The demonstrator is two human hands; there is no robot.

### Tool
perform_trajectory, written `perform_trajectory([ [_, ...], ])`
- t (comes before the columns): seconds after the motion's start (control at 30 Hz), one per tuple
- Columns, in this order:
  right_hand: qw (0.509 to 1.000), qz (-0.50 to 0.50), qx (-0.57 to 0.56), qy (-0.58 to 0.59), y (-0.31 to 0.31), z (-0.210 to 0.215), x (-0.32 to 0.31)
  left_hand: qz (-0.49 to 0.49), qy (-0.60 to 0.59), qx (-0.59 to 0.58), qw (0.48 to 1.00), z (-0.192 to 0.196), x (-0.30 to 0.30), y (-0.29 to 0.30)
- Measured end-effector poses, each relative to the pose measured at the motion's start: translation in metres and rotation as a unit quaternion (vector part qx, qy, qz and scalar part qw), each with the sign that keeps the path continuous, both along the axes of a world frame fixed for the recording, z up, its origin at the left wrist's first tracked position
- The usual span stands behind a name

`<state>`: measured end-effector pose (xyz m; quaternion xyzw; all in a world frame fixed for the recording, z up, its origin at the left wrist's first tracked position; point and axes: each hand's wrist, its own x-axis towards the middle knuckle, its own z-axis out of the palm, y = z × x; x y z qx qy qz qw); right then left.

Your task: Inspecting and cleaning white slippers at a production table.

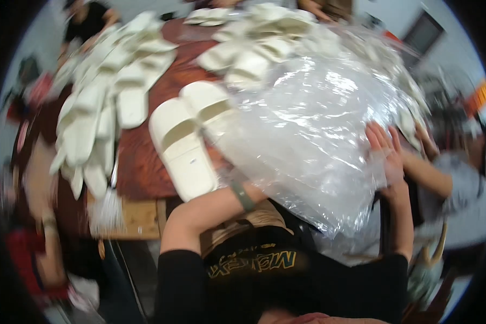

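A large spread of clear plastic bags (308, 129) covers the middle right of the table and hangs over its near edge. My right hand (384, 154) lies against the right side of this plastic, palm flat and fingers stretched out, holding nothing that shows. My left forearm (216, 210), with a green band at the wrist, reaches in under the near edge of the plastic; the plastic hides the hand and its fingers. Just beyond that forearm lies a cream slipper (183, 154), with a second slipper (208, 102) beside it, partly under the plastic.
Piles of cream slippers lie on the reddish-brown table (146, 167), one pile (97, 97) at the left and another (259, 43) at the back. Other people work around the table. A co-worker's arm (429, 173) comes in at the right. White strips (107, 210) hang at the near left edge.
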<state>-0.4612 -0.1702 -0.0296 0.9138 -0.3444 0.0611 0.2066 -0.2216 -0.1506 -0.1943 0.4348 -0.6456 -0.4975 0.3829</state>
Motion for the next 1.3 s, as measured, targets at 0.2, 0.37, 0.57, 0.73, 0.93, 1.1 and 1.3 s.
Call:
perform_trajectory([
  [0.2,0.979,0.178,-0.037,0.093,-0.040,-0.016,0.063,0.121,0.137,-0.011,0.983,0.013,0.050,0.004],
  [0.37,0.964,0.248,-0.062,-0.068,-0.045,-0.013,0.143,0.231,0.228,-0.045,0.945,0.037,0.125,0.021],
  [0.57,0.934,0.295,-0.095,-0.179,0.001,0.022,0.319,0.380,0.334,-0.117,0.855,0.062,0.249,0.059],
  [0.73,0.891,0.391,-0.043,-0.227,0.067,0.029,0.470,0.485,0.409,-0.176,0.753,0.077,0.349,0.103],
  [0.93,0.905,0.389,-0.028,-0.169,0.130,-0.017,0.568,0.553,0.468,-0.213,0.656,0.077,0.427,0.148],
  [1.1,0.916,0.368,-0.069,-0.146,0.147,-0.039,0.604,0.600,0.466,-0.268,0.593,0.091,0.489,0.191],
  [1.3,0.899,0.401,-0.048,-0.171,0.155,-0.043,0.617,0.637,0.458,-0.320,0.531,0.116,0.552,0.248],
])
